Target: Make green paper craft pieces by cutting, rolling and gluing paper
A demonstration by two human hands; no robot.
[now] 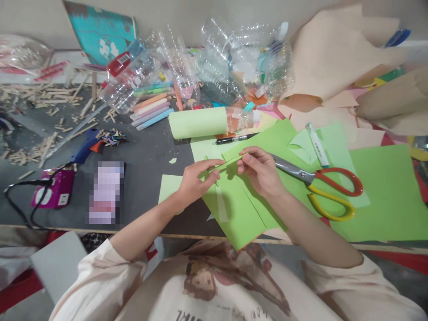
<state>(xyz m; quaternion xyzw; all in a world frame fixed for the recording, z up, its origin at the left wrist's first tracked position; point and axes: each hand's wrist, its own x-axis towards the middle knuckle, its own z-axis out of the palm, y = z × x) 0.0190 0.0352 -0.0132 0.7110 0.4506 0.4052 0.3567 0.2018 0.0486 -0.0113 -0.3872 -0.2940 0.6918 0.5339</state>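
A thin green paper strip, rolled or folded narrow [230, 162], stretches between my two hands above the green sheets. My left hand [197, 180] pinches its left end between thumb and fingers. At the other end, the fingertips of my right hand [260, 171] are closed on it. Bright green paper [240, 223] lies beneath both hands, with a narrow pale strip [221, 205] on top. Scissors with orange and yellow handles [312, 177] rest to the right of my right hand. Behind the hands lies a plastic bottle wrapped in pale green paper [199, 122].
A white marker [317, 145] and a black pen [236, 138] lie on the papers. Clear plastic bottles [220, 58] crowd the back. On the left are a blue glue gun [85, 145], a phone [105, 191], a purple box [55, 189] and scattered wooden sticks [50, 96].
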